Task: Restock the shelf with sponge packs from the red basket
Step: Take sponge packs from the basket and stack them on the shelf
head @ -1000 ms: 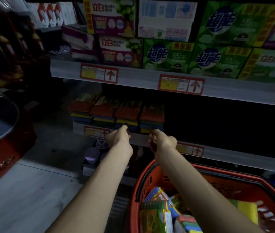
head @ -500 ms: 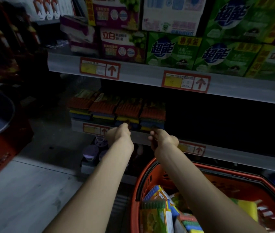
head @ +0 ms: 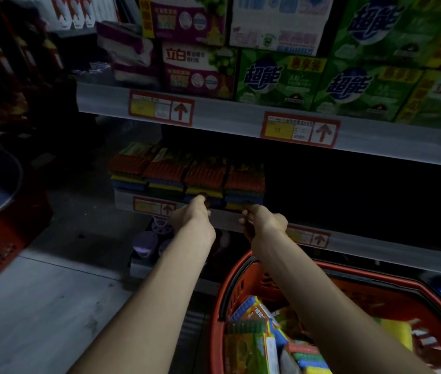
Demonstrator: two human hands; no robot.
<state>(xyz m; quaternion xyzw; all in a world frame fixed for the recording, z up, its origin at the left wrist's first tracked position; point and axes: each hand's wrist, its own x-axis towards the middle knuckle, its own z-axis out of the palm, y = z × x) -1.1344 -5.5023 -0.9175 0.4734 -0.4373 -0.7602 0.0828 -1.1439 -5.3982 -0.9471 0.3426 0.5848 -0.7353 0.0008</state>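
Two hands' fingers [head: 205, 197] touching shelved sponge packs [head: 203, 175]

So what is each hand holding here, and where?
Left hand and right hand touch the front edges of shelved sponge packs; a closed grip cannot be told.

My left hand [head: 192, 217] and right hand [head: 263, 222] are bare: no gloves, rings, watch or wristbands. Both of my forearms are uncovered along their full visible length; no sleeve edge enters the frame. No markings are discernible in the dim light.
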